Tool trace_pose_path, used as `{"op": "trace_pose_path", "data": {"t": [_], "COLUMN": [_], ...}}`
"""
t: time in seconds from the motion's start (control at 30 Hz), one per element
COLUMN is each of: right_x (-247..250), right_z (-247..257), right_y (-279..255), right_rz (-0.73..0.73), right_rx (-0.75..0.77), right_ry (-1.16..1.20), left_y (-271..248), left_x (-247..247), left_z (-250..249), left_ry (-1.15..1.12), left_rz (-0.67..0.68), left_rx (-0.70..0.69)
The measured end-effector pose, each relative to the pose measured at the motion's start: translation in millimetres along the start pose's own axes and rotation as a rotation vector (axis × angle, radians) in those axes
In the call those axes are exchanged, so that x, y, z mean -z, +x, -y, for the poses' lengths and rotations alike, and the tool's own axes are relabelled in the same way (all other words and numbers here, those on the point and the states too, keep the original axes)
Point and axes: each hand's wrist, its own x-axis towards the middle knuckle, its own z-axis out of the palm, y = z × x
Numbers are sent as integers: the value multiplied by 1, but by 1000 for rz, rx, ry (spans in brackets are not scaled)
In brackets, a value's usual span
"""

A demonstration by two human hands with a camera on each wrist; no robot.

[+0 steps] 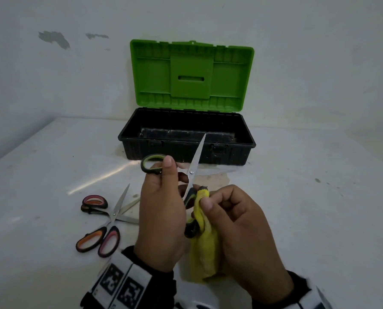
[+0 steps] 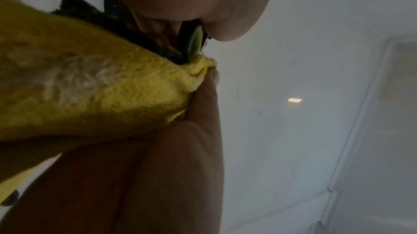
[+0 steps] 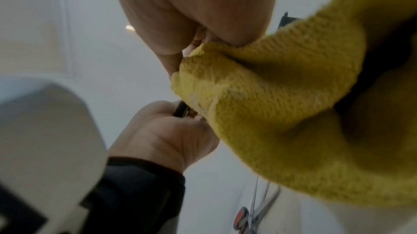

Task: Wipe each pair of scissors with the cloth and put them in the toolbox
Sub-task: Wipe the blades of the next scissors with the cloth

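The white desk (image 1: 308,197) carries everything, and the toolbox (image 1: 187,150) serves as the landmark: a black base with its green lid (image 1: 191,74) standing open at the back, against the wall. The visible part of its floor holds no scissors.

In front of the toolbox, above the desk, the left hand (image 1: 161,210) grips the green-handled scissors (image 1: 194,170) by their handles, fingers curled round the upper loop. The scissors are spread open, one blade pointing up toward the toolbox's front wall, its tip overlapping the rim in the head view.

Just right of that hand, also in front of the toolbox, the right hand (image 1: 237,228) holds the yellow cloth (image 1: 205,246), its fingers and thumb pinching the fabric around the scissors' lower handle. The cloth hangs down below the hands.

In front of the toolbox and to its left, two orange-and-pink scissors (image 1: 101,221) lie crossed on the desk, blades open, touching one another.
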Motion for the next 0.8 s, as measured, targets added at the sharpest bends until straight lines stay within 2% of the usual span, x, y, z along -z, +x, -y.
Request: {"op": "trace_pose_path", "data": {"t": [0.13,0.3,0.4,0.57,0.73,0.8], "right_x": [24,84,105,72,33,25], "right_z": [5,2,15,46,37,29], "right_y": [1,19,27,27,24,25], "right_rz": [9,-122,-200,-119,13,-9], "right_rx": [-11,-64,2,244,410,430], "right_ry": [-46,-188,-259,-347,-631,-654], "left_y": [3,7,5,0,-4,-3], "left_x": [5,17,18,13,11,13], "left_z": [-10,-17,-18,-13,-11,-12], "left_ry": [-39,8,94,204,271,285], "left_rz": [62,165,241,292,321,324], "left_rx": [-10,-24,-34,-46,-93,-107]}}
